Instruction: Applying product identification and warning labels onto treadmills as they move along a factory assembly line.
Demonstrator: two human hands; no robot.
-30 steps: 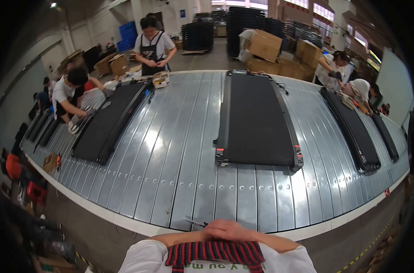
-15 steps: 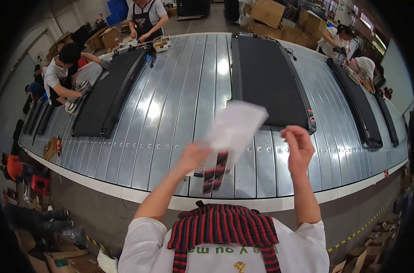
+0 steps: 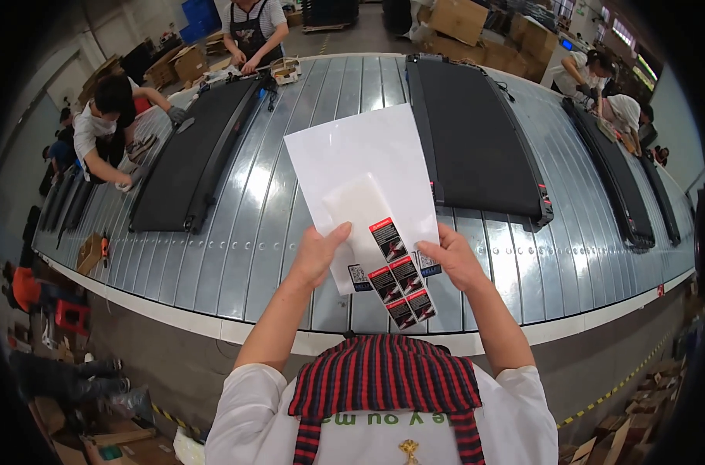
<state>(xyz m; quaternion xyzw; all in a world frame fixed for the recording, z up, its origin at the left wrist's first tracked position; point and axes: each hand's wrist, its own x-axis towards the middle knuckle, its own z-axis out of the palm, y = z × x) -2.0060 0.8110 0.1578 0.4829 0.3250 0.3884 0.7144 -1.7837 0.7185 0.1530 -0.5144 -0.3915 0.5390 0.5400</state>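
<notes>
Between thumb and fingers of the left hand, closed on the lower left edge of a white sheet; opposite, in the right hand, clamped on the lower right edge of that same sheet. Layered in front of it, a smaller pale backing piece and a strip of red, black and white stickers, hanging slantwise down between the two hands and apparently caught in the same pinch, though hard to tell under which thumb.

By the look of it, sorting or lining up: papers held up for inspection, nothing peeled off yet. For any next move, probably calls for one hand to keep the pinch while the other frees a fingertip to lift a sticker corner, without creasing the sheet.

Both forearms raised from the lower edge, elbows out, wrists tilted inward, palms turned toward each other, above a red-and-black striped apron.

Beneath and beyond, a ribbed grey conveyor table, bearing long black flat decks well apart from the hands. Further off, other people bent over their own decks, and cardboard boxes at the back.
</notes>
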